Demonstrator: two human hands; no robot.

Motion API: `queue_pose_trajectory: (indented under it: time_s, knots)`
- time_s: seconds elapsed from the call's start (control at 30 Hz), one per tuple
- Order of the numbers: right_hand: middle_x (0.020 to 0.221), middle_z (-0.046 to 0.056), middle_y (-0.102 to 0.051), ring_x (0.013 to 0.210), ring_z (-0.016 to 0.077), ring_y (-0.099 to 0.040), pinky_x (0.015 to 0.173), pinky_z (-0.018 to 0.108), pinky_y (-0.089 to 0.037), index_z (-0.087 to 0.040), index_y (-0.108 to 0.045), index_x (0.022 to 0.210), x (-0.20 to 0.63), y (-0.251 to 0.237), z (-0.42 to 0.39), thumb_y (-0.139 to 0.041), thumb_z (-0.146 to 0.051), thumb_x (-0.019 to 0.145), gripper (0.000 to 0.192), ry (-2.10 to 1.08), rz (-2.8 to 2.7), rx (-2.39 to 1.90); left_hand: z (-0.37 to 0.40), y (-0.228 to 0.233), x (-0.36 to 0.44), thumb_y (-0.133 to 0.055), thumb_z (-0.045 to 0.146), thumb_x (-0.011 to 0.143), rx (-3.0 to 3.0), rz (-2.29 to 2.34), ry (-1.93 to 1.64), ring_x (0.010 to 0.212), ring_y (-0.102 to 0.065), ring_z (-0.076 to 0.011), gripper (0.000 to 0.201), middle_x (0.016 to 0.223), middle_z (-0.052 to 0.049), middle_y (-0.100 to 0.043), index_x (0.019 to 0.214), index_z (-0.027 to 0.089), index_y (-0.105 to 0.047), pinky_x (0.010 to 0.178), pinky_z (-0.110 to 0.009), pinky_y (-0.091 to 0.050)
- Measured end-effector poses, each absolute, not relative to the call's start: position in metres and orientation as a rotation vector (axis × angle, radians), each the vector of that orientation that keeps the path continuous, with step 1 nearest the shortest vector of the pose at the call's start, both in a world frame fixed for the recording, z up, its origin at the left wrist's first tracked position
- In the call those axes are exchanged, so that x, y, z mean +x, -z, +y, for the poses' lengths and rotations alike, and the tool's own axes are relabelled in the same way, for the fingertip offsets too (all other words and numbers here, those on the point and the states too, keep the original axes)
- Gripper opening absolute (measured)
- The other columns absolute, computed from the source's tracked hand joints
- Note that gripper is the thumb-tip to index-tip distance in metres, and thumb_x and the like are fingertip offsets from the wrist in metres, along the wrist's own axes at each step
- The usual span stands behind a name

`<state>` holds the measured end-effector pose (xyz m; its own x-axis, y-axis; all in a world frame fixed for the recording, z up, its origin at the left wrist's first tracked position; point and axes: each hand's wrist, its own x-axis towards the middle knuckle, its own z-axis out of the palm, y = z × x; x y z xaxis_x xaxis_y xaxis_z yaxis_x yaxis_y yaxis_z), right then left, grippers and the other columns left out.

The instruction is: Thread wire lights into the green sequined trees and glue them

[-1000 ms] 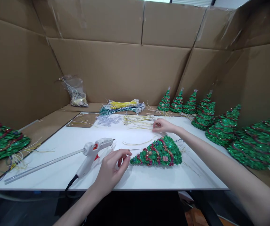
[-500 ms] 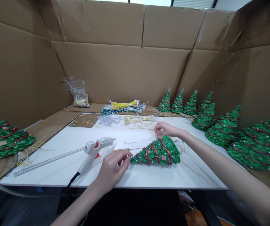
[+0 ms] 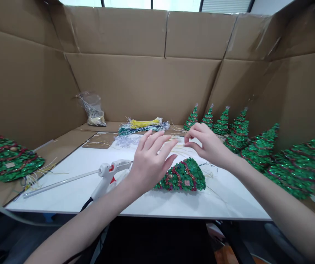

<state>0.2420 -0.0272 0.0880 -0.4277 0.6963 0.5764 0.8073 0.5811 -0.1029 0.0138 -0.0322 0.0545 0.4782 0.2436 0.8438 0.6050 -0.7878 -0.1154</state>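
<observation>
A green sequinned tree (image 3: 183, 176) with red garlands lies on its side on the white board (image 3: 63, 194). Both hands are raised above it. My right hand (image 3: 208, 146) pinches a thin pale strand (image 3: 178, 147) between thumb and fingertips. My left hand (image 3: 150, 161) hovers just to the left with its fingers spread, the fingertips close to the strand's other end. It hides the tree's tip. A white glue gun (image 3: 110, 172) with a long glue stick (image 3: 61, 182) lies on the board to the left of my left hand.
Several finished trees (image 3: 240, 132) line the right side, larger ones (image 3: 297, 165) nearer. Another tree (image 3: 8, 159) stands at the far left. Yellow and green wire bundles (image 3: 143, 124), clear ornaments (image 3: 125, 140) and a plastic bag (image 3: 92, 108) sit at the back. Cardboard walls enclose the table.
My right hand has lifted from the board by the loose strands with a pale strand pinched. My left hand has left the tree's tip and risen with its fingers spread.
</observation>
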Motion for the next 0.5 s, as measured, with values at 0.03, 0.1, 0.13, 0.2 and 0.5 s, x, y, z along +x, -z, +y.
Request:
queue_pose_trajectory:
  time_s: [0.03,0.1,0.13,0.2,0.5]
  knots:
    - [0.092,0.007,-0.054,0.091,0.0249,-0.049,0.079,0.041,-0.041,-0.022,-0.056,0.084,0.237,-0.090,-0.038,-0.053,-0.023,0.093,0.009,0.287,-2.231,-1.167,-0.033,-0.059,0.019,-0.055,0.027,0.094,-2.350,-0.712,1.177,0.111,-0.059,-0.0231,0.022,0.109,-0.005,-0.069,0.113,0.019,-0.063,0.109,-0.048,-0.035]
    - [0.090,0.007,-0.054,0.089,0.0241,-0.048,0.078,0.040,-0.041,-0.022,-0.055,0.085,0.232,-0.091,-0.056,-0.051,-0.021,0.094,0.010,0.318,-2.218,-1.125,-0.037,-0.062,0.025,-0.050,0.028,0.097,-2.444,-0.743,1.105,0.090,-0.064,-0.0183,0.019,0.087,-0.001,-0.070,0.099,0.020,-0.066,0.098,-0.041,-0.043]
    - [0.089,0.007,-0.054,0.087,0.0235,-0.048,0.077,0.040,-0.041,-0.022,-0.055,0.086,0.232,-0.090,-0.063,-0.051,-0.021,0.095,0.010,0.330,-2.209,-1.101,-0.041,-0.063,0.025,-0.048,0.027,0.098,-2.517,-0.763,1.109,0.080,-0.064,-0.0159,0.021,0.079,0.000,-0.069,0.093,0.020,-0.067,0.089,-0.035,-0.047]
    - [0.090,0.007,-0.054,0.088,0.0234,-0.049,0.077,0.040,-0.040,-0.023,-0.057,0.089,0.235,-0.087,-0.072,-0.052,-0.025,0.095,0.008,0.342,-2.237,-1.060,-0.049,-0.063,0.023,-0.047,0.024,0.098,-2.691,-0.799,1.181,0.072,-0.062,-0.0126,0.021,0.078,0.001,-0.069,0.089,0.020,-0.066,0.073,-0.026,-0.047]
    - [0.077,0.003,-0.054,0.078,0.0193,-0.047,0.075,0.038,-0.040,-0.023,-0.067,0.089,0.241,-0.079,-0.086,-0.064,-0.023,0.089,0.004,0.577,-2.185,-0.854,-0.068,-0.075,0.013,-0.052,0.020,0.096,-2.976,-0.845,1.307,0.065,-0.058,-0.0089,0.017,0.077,0.001,-0.069,0.085,0.017,-0.066,0.059,-0.019,-0.039]
